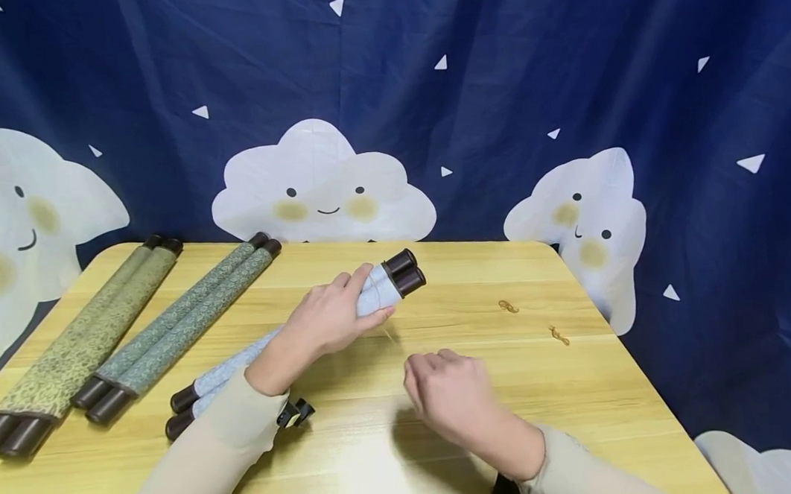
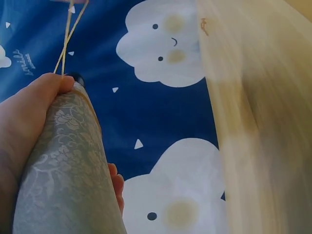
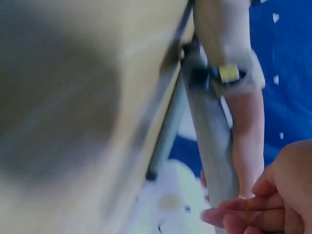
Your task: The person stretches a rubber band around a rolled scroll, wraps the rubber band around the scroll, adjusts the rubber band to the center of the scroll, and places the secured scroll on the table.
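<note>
Wooden table [image 1: 605,407], blue scroll [image 1: 371,302] inside left grip [image 1: 325,318]

On table [image 1: 591,386]: two scroll pairs [image 1: 194,325] left, bands [image 1: 508,307] right; held pair [image 1: 379,295] between; curtain [image 1: 483,123] behind.

Pale-blue twin-rolled scroll [image 1: 377,293], tilted, stretched thin band [image 2: 65,45]
</note>
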A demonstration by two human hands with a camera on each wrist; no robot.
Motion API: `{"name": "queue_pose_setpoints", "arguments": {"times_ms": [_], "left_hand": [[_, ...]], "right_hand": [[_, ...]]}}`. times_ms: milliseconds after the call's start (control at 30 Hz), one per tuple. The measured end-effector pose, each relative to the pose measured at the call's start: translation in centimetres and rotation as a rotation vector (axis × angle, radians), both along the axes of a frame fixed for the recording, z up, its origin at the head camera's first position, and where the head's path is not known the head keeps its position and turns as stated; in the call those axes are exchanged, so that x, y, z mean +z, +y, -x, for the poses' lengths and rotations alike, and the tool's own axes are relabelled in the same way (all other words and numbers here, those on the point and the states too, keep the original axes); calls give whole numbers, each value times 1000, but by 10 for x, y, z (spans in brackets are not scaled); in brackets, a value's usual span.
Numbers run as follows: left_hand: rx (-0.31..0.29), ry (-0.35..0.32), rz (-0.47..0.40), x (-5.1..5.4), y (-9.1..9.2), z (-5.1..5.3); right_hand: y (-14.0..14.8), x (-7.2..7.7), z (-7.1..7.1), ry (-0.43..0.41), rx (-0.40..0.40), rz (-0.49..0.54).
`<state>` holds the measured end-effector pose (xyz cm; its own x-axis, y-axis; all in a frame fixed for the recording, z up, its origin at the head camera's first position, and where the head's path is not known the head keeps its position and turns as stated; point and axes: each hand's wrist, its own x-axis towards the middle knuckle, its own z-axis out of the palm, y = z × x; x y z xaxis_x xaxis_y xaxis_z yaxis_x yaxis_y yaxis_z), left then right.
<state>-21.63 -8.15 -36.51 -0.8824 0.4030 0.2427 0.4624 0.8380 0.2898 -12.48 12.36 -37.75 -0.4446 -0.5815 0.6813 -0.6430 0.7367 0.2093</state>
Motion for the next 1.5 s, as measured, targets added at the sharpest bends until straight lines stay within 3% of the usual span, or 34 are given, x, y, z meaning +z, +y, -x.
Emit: {"name": "queue_pose_setpoints", "arguments": {"times_ms": [267,400,567,633,800,900,1100,1233,1500], "left_hand": [[-10,3,-8,6,4,-7],[-47,-4,-5,6,9,-11],[-107,15,4,4,10,-12],[-138,23,14,4,9,-13],[-226,17,31,6,6,-13],[-300,25,56,7,4,-14],[-439,23,111,8,5,-17],[-477,34,125,7,7,-19],[-521,105,140,6,8,-20]], "right_hand": [[30,19,30,64,-269,32],[37,22,42,92,-311,74],[41,21,53,38,-179,103],[43,21,58,-22,-99,96],[54,26,68,-143,79,34],[61,28,72,-154,159,-12],[67,29,77,-64,318,-73],[65,26,80,14,415,-75],[56,16,88,255,641,-52]]}}
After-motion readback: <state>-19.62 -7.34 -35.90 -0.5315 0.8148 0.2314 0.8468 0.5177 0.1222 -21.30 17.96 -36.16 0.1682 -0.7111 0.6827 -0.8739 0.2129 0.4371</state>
